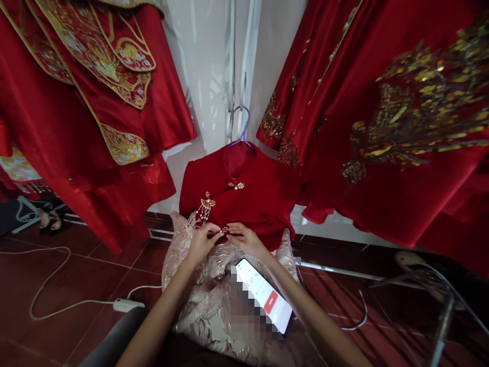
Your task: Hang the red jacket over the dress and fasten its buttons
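A red velvet dress [252, 173] hangs in front of me on a purple hanger [243, 133], its lower part running down to my lap. My left hand [203, 243] is closed, thumb and fingertips pinching a small beaded ornament [224, 230] on the red cloth. From the other side my right hand [247, 241] grips the same ornament with its fingertips; the fingers partly hide it. Just above the left hand, a beaded tassel brooch [207, 203] sits on the dress front. Another pearl-set clasp [236, 185] lies at the collar.
Pale shiny patterned fabric [206, 306] covers my lap, and a lit phone [280, 311] rests on it. Embroidered red garments [160, 102] hang at left, sequined ones [382, 193] at right. A white cable [69, 275] with a power strip [128, 305] crosses the tiled floor.
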`<state>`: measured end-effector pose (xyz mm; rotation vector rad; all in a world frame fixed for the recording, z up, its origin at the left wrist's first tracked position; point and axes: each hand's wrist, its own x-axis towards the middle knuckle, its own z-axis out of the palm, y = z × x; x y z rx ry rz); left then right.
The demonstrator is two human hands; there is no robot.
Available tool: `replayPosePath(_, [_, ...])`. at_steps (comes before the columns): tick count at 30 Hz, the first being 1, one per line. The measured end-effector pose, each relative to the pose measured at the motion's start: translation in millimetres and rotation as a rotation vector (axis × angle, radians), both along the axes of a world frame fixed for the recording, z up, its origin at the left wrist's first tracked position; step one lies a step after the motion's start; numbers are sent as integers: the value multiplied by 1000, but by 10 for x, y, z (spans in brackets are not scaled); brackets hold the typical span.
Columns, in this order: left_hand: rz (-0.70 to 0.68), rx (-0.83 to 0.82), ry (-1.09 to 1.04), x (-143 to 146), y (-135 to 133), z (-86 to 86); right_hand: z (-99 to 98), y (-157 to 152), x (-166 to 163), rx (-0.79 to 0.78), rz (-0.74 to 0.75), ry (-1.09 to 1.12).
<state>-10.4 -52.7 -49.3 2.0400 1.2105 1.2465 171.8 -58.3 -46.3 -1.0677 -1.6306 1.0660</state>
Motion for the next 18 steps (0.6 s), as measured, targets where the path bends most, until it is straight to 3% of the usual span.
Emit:
replayPosePath(11, [86,-178,-196,48,-50,54,85,-47,-39,-24,14,20])
replayPosePath(16, [-238,-442,-283,80,-65,252,179,-103,-48,78,-17,-109])
replayPosePath(18, [-255,-513,-372,76,10,343,260,-127,-46,101,-84,-141])
